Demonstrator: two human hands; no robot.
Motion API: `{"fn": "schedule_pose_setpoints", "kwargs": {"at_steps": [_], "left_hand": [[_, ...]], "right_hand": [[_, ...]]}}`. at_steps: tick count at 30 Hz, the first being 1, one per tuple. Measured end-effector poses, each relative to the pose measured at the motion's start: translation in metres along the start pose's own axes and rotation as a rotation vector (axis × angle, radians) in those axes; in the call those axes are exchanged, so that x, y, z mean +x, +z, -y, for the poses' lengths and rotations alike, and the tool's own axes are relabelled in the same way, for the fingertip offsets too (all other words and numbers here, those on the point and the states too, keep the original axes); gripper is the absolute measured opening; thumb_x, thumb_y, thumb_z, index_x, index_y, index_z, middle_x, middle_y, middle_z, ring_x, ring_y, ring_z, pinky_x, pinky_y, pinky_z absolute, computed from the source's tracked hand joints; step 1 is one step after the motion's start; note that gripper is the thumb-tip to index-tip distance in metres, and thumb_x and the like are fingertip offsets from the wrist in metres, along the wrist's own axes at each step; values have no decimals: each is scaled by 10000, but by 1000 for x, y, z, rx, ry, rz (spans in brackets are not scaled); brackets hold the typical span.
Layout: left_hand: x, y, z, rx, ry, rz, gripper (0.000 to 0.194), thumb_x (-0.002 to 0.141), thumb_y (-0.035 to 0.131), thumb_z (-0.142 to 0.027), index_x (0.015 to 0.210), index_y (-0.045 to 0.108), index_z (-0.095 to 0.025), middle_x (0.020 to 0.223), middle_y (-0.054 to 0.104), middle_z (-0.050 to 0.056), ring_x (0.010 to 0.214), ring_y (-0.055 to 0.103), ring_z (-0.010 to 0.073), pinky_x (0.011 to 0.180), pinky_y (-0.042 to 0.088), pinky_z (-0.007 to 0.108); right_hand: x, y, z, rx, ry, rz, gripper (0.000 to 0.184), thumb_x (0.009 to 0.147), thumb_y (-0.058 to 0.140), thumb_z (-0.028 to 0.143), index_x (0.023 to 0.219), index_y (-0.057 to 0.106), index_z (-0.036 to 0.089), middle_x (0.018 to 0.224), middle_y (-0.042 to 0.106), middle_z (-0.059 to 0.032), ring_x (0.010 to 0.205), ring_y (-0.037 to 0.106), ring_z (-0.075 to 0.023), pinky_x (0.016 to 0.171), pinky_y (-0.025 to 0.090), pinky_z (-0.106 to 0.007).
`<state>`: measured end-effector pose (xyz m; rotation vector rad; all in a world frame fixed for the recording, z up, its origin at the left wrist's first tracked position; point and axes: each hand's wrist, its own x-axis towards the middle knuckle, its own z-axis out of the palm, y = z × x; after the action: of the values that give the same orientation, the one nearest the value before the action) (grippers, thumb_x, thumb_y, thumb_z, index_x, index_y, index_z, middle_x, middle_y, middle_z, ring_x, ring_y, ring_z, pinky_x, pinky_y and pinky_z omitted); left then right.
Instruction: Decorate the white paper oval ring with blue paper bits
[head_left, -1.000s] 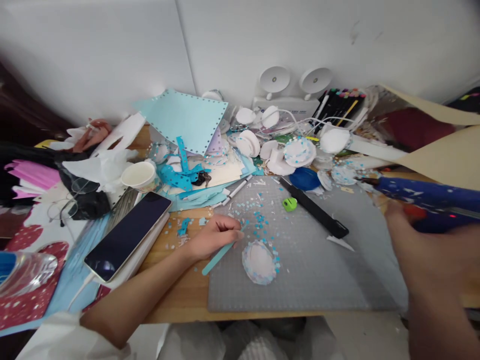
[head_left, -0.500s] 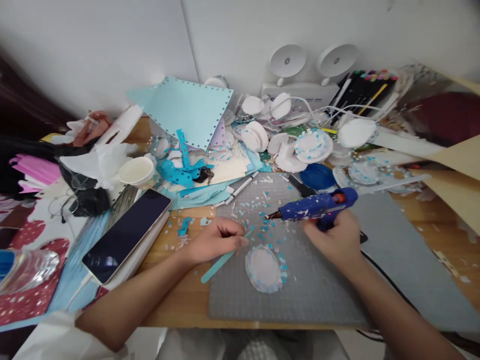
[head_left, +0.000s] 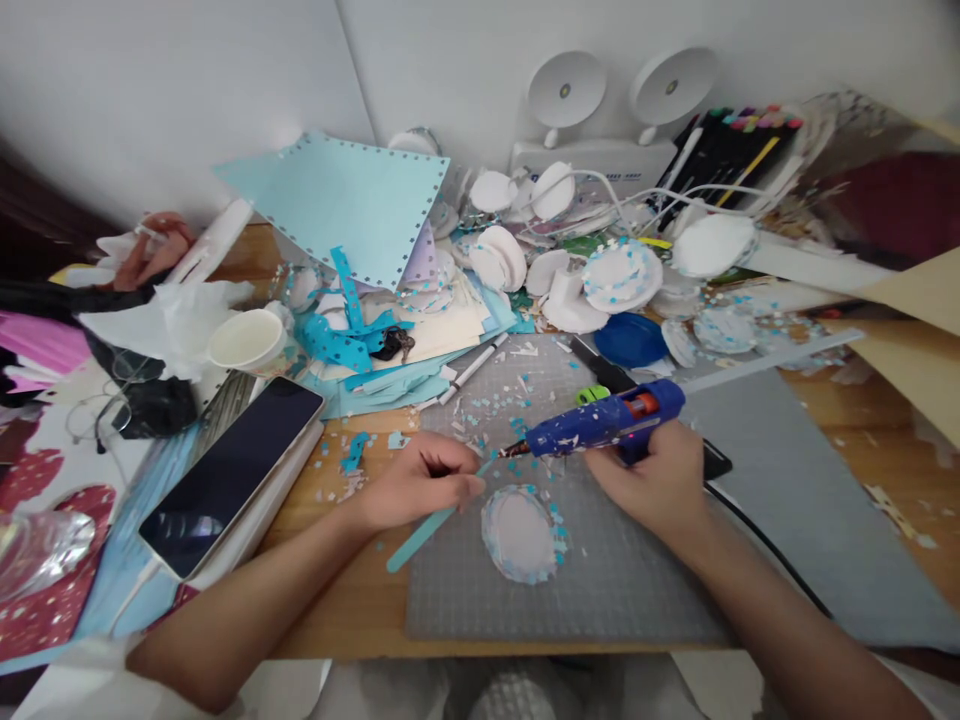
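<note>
My left hand (head_left: 417, 484) pinches a thin teal stick (head_left: 420, 532) that lies slanted over the left edge of the grey cutting mat (head_left: 637, 580). My right hand (head_left: 651, 484) grips a blue glue gun (head_left: 600, 427), its nozzle pointing left toward the stick's upper tip, just above a white oval foam piece (head_left: 520, 533) edged with small blue bits. Blue and white scraps are scattered on the mat around the nozzle.
A phone (head_left: 231, 472) lies at the left on a book. A paper cup (head_left: 247, 342), light-blue punched paper (head_left: 345, 205), white foam discs (head_left: 622, 275), markers (head_left: 731, 150) and a twin-head lamp (head_left: 600, 95) crowd the back. A black cord (head_left: 772, 550) trails right over the mat.
My right hand brought the glue gun in from the far right to the middle of the mat, nozzle near the stick's tip. My left hand has stayed in place with the stick.
</note>
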<state>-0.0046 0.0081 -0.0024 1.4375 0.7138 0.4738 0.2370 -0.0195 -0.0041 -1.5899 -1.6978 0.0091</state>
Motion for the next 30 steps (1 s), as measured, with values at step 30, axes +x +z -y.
{"fn": "schedule_pose_setpoints", "kwargs": {"at_steps": [30], "left_hand": [[-1, 0, -1, -1, -1, 11, 344, 758, 540, -288, 467, 419, -149, 470, 343, -43, 469, 306, 70, 449, 224, 213]], "right_hand": [[-4, 3, -12, -177, -199, -83, 165, 691, 592, 333, 607, 529, 205, 462, 525, 14, 397, 497, -149, 437, 387, -261]]}}
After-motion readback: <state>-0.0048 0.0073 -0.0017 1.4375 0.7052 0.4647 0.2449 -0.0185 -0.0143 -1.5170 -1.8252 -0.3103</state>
